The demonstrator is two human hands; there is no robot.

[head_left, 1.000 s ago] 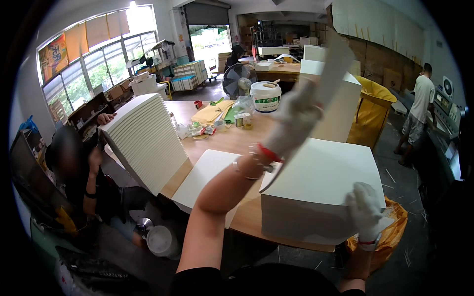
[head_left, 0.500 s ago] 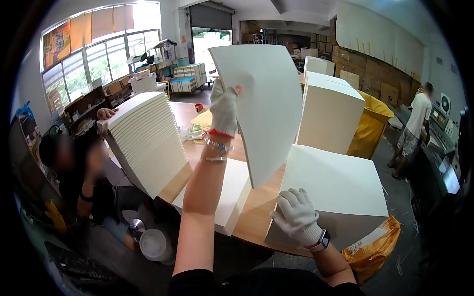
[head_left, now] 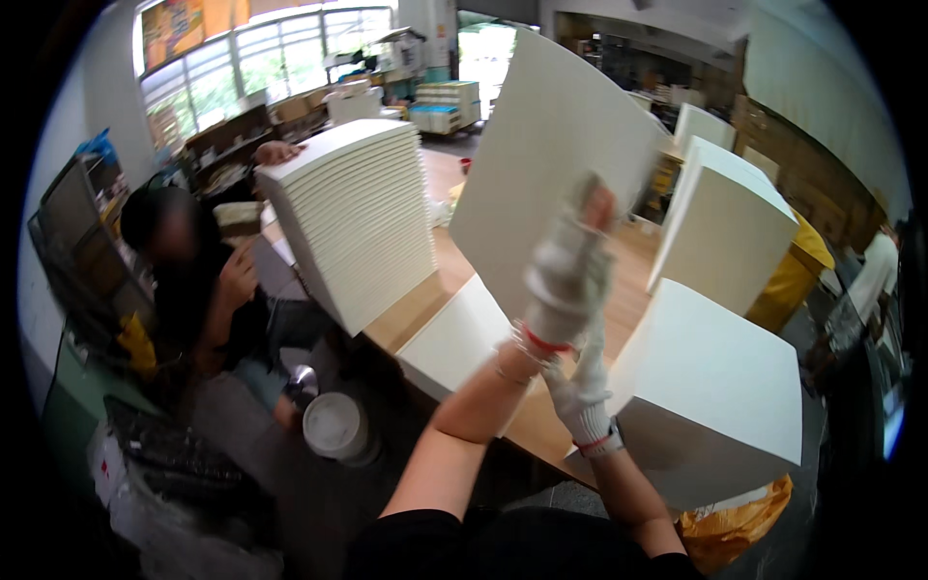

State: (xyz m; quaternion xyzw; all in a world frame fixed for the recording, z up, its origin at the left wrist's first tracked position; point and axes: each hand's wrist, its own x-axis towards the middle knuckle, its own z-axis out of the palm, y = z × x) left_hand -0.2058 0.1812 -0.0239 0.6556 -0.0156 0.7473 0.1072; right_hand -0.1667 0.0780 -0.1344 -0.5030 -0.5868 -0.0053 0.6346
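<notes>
The left hand [head_left: 570, 275], in a white knit glove with a red-edged cuff, is raised against a big, bowed, smooth white sheet [head_left: 551, 145]; its fingers are blurred, and I cannot tell how far they close on it. The sheet stands tilted in the air, left of and higher than the thick, smooth-sided white stack [head_left: 710, 372]. Just beside that stack's left edge is the right hand [head_left: 583, 396], gloved alike, its fingers pointing up and partly hidden behind the left wrist; whether they hold anything I cannot tell. Under the stack runs a tan wood-topped table [head_left: 539, 435]. Left of the stack lies a lower white pile [head_left: 454, 338], and farther left a tall, ridge-edged white pile [head_left: 358, 222] with a co-worker's bare hand [head_left: 278, 153] on top. Behind the stack rises a tall white block [head_left: 730, 213]; below it sits a crumpled orange bag [head_left: 739, 527].
</notes>
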